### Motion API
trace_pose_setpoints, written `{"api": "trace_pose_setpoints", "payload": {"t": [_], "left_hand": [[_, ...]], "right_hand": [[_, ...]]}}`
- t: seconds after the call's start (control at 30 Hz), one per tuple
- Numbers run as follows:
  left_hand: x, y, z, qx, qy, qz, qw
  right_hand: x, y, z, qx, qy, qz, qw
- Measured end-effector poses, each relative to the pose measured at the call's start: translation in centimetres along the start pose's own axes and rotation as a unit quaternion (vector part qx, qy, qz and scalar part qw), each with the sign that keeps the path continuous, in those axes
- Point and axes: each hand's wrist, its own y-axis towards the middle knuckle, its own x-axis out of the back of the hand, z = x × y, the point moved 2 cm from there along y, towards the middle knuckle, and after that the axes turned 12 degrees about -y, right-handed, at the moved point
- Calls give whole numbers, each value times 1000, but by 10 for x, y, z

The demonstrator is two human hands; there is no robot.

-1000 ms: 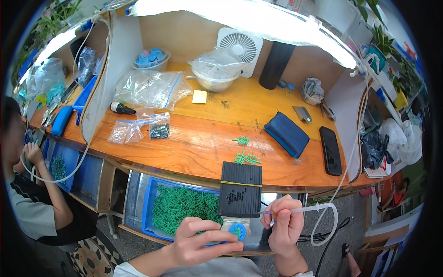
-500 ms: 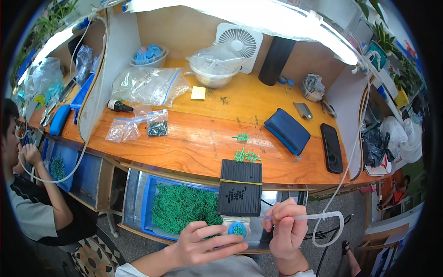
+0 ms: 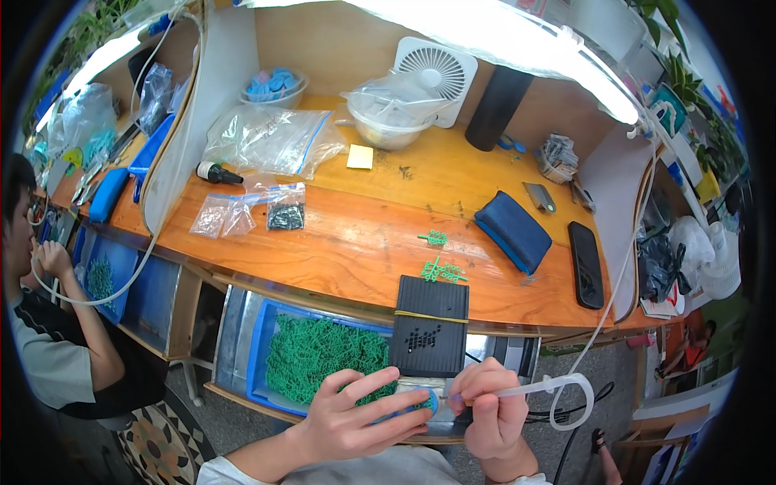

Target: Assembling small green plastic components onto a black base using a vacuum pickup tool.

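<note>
Wood bench (image 3: pixel 347 250) bkgd, blue disc (image 3: pixel 434 402) against L fingers (image 3: pixel 392 406), nr R fingers (image 3: pixel 487 378)

The view looks out from the left of two wide fisheye cameras on the person's head, facing forward and steeply down over the desk (image 3: pixel 339 267). The person's fingers (image 3: pixel 372 383) are close to the lens toward six o'clock, with the forearms (image 3: pixel 267 459) coming in from the lower edge. A bright lamp (image 3: pixel 501 48) slants across from twelve to two o'clock. The wide lens takes in a co-worker (image 3: pixel 56 356) between eight and nine, plants (image 3: pixel 679 77) at two and floor (image 3: pixel 638 384) at four. Straight edges bow toward the dark rim.
</note>
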Motion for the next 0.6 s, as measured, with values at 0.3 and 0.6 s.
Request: {"api": "trace_pose_setpoints", "payload": {"t": [0.3, 0.6], "left_hand": [[-5, -5, -1, 32, -30, -2, 999], [-6, -5, -2, 44, -45, -19, 998]], "right_hand": [[-3, 13, 4, 71, -72, 109, 989], [-4, 21, 12, 58, -119, 173, 976]]}}
